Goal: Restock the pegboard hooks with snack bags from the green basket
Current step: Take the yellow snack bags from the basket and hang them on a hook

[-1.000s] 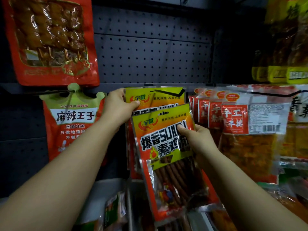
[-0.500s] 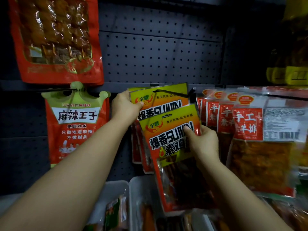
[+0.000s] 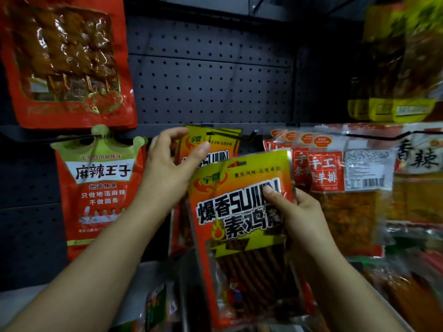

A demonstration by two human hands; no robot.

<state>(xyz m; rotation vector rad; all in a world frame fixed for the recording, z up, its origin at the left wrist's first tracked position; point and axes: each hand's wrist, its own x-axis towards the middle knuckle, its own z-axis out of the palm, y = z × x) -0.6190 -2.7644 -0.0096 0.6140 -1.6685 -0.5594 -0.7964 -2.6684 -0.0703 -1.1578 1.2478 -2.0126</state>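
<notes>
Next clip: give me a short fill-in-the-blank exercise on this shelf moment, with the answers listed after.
1. The right hand grips a loose snack bag printed orange and ____.
2. The left hand touches the matching bags hanging on a ____.
3. The crown-topped bag hangs to the ____ of those bags.
4. The wall behind is dark ____.

Answers: yellow; hook; left; pegboard

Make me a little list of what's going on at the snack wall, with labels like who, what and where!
right hand: holds the yellow and orange snack bag, thumb on its front
left hand: reaches to the hanging bags of the same kind, fingers loosely spread
hook: black, carries those hanging bags
held bag: not yet on the hook
left neighbour: crown-topped red bag
behind: grey pegboard
</notes>
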